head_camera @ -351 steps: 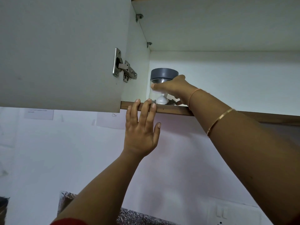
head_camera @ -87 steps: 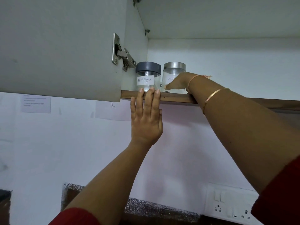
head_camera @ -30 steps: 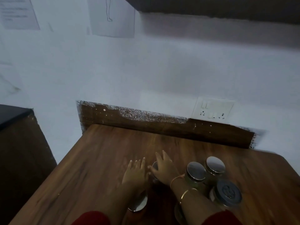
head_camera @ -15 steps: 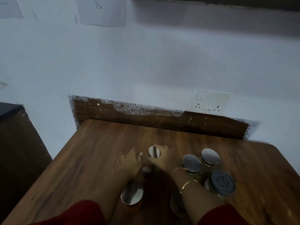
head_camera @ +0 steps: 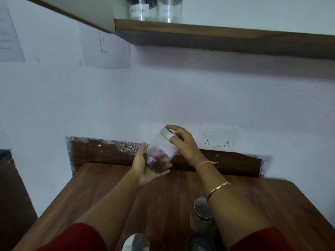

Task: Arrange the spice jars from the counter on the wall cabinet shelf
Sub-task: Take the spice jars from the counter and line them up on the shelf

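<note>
A clear spice jar (head_camera: 161, 151) with a silver lid and dark contents is held tilted above the wooden counter (head_camera: 172, 196). My left hand (head_camera: 145, 167) cups its base from below. My right hand (head_camera: 183, 142) grips it at the lid and upper side. Up on the wall cabinet shelf (head_camera: 199, 31) stand two labelled jars side by side, the left jar (head_camera: 140, 10) and the right jar (head_camera: 169, 9). Other jars remain on the counter near the bottom edge: a silver-lidded jar (head_camera: 203, 214), a dark-lidded jar (head_camera: 201, 244) and a shiny lid (head_camera: 136, 242).
The open cabinet door (head_camera: 72, 9) hangs at the upper left. A switch and socket plate (head_camera: 217, 138) sits on the white wall behind my right hand. A dark backsplash strip (head_camera: 101, 153) runs along the counter's far edge. Papers (head_camera: 105, 46) are stuck on the wall.
Both hands have lifted one jar off the counter and raised it. The camera has tilted up, so the cabinet shelf with two jars is back in sight.
</note>
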Available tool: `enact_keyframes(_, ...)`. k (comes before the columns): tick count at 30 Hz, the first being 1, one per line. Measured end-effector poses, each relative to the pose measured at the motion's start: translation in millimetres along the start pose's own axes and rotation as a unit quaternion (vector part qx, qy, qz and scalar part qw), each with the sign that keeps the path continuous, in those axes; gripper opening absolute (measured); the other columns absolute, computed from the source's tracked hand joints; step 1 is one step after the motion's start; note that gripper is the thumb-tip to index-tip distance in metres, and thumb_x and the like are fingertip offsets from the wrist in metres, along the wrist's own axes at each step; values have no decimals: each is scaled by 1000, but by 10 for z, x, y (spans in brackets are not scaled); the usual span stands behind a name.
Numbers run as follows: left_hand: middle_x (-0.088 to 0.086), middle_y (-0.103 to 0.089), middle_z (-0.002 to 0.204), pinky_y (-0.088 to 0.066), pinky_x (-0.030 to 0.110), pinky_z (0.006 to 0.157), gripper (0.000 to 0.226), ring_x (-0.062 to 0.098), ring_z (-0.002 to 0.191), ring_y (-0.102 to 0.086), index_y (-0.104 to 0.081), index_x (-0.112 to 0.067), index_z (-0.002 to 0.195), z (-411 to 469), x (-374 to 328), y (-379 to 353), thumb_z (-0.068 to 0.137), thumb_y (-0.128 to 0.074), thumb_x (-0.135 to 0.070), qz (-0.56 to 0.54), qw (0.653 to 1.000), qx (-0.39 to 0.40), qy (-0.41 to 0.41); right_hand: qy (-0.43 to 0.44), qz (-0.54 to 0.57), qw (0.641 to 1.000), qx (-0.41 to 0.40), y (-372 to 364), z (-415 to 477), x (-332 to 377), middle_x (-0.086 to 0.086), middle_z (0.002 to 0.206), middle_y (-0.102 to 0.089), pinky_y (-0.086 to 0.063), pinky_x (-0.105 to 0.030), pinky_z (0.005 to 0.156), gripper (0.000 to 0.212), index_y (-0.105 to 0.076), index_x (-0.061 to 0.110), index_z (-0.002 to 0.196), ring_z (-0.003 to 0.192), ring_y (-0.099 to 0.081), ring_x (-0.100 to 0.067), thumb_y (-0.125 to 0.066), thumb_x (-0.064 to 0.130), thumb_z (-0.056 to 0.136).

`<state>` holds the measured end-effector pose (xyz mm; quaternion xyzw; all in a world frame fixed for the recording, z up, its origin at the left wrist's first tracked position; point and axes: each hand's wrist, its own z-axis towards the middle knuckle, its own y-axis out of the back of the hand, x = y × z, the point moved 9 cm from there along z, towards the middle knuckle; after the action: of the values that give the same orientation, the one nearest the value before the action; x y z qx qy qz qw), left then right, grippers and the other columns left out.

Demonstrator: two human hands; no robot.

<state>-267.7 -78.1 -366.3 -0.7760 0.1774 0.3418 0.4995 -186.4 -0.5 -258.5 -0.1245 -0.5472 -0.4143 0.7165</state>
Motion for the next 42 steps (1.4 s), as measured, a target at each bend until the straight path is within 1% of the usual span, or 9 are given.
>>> enact_keyframes(10,10,-60,103,-53,36,85,26,25,97,-62,-56,-10,108,-226,-707,-805,91,-57,-30,87,959,-2,-271,-42,145,977,-148,459,242,361,-8,133,-42,-50,-42,97,57,-19,28,147,121,-50,-28,-43,32,95)
enact_keyframes(14,7,-55,126,-50,31,93,75,16,108,-59,-46,-14,132,-313,-795,-907,69,-76,-41,178,922,-62,-337,-91,194,961,-172,489,227,378,-9,124,-48,-53,-32,75,41,-28,19,137,101,-58,-25,-39,34,100)
enact_keyframes(18,-2,-36,125,-43,15,75,74,6,100,-53,-36,-20,137,-527,-932,-1023,76,-77,-29,280,846,-156,-426,-89,200,967,-133,445,279,452,-7,122,-54,-50,-37,81,45,-44,20,123,108,-56,-23,-40,55,94)
enact_keyframes(21,-2,-31,117,-48,27,84,86,20,108,-51,-35,-18,137,-702,-972,-1148,67,-81,-37,351,770,-215,-488,-76,201,972,-99,367,301,564,-2,118,-58,-51,-32,72,64,-50,20,125,107,-58,-20,-48,68,83)
enact_keyframes(25,8,-34,129,-31,22,90,93,23,122,-35,-32,-14,140,-838,-1004,-1325,65,-81,-38,430,698,-247,-517,-53,206,972,-101,382,329,643,-11,119,-64,-56,-44,85,85,-54,17,125,109,-63,-29,-54,77,65)
enact_keyframes(31,0,-28,137,-42,36,102,95,20,131,-29,-28,-18,143,-782,-1024,-1472,62,-59,-57,416,757,-128,-488,-34,252,963,-87,508,286,804,-13,122,-63,-49,-56,94,79,-56,22,125,112,-60,-33,-54,74,65)
enact_keyframes(34,-6,-30,132,-47,27,94,89,16,131,-35,-31,-21,141,-869,-1079,-1504,64,-59,-58,353,784,-87,-503,-8,271,961,-60,528,259,909,-11,117,-66,-47,-57,96,62,-57,28,121,106,-65,-31,-44,69,76)
enact_keyframes(38,-2,-39,137,-52,17,85,78,16,125,-45,-31,-20,141,-974,-1104,-1583,71,-61,-42,331,791,-49,-513,4,330,944,28,450,217,983,-6,96,-72,-53,-45,85,51,-60,24,115,88,-70,-23,-30,60,93)
enact_keyframes(42,-5,-41,139,-50,20,90,85,11,124,-46,-26,-23,143,-1109,-1056,-1675,69,-65,-41,344,773,-49,-531,-1,393,917,65,390,205,992,-10,103,-67,-53,-42,84,59,-57,20,121,99,-62,-28,-30,62,89)
